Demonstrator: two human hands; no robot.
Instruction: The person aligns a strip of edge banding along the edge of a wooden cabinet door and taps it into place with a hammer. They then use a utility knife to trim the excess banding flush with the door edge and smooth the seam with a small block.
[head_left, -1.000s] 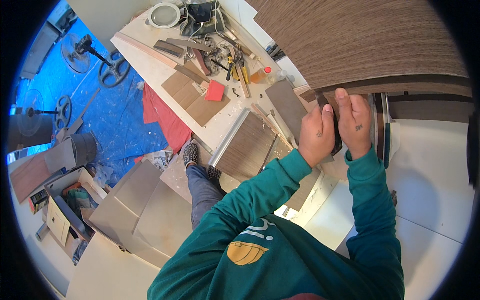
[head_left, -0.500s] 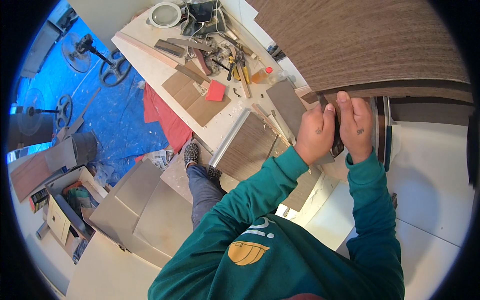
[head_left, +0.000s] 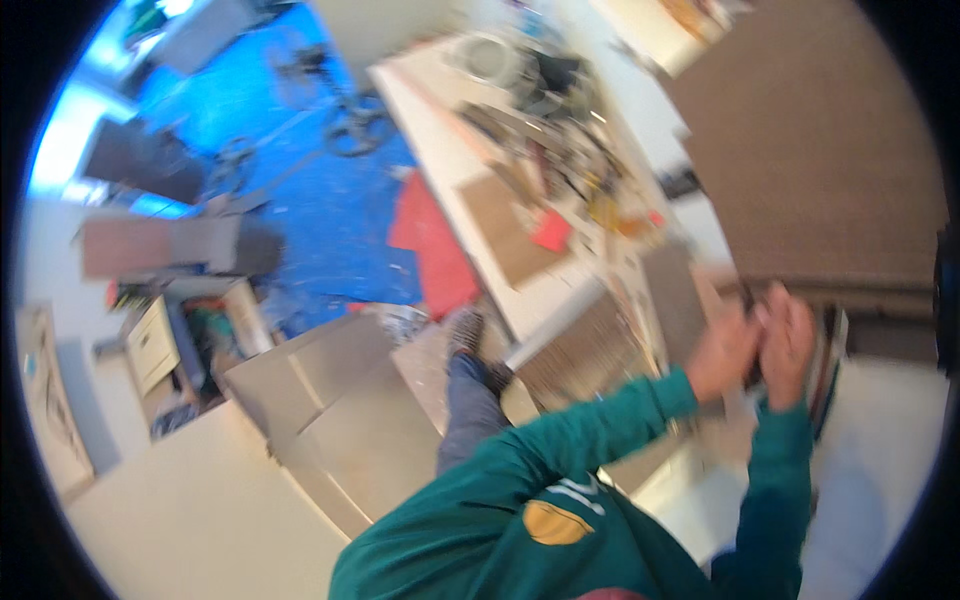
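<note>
The picture is blurred by motion. My left hand and my right hand are close together at the lower edge of a large brown wood-grain panel. Both are closed, thumbs up and side by side, around a narrow dark tool that looks like a hand plane. Most of it is hidden between my palms; a dark part shows between the wrists. A thin dark edge strip runs along the panel just beyond my fingers.
To the left a pale workbench carries jumbled tools, brown cardboard and a red square piece. A wood-grain board lies nearer. Folded cardboard, an open box of supplies, a blue floor sheet and fans stand further left.
The whole view has swung, so everything sits further right and lower and is blurred. My hands still grip the same dark tool by the panel's edge.
</note>
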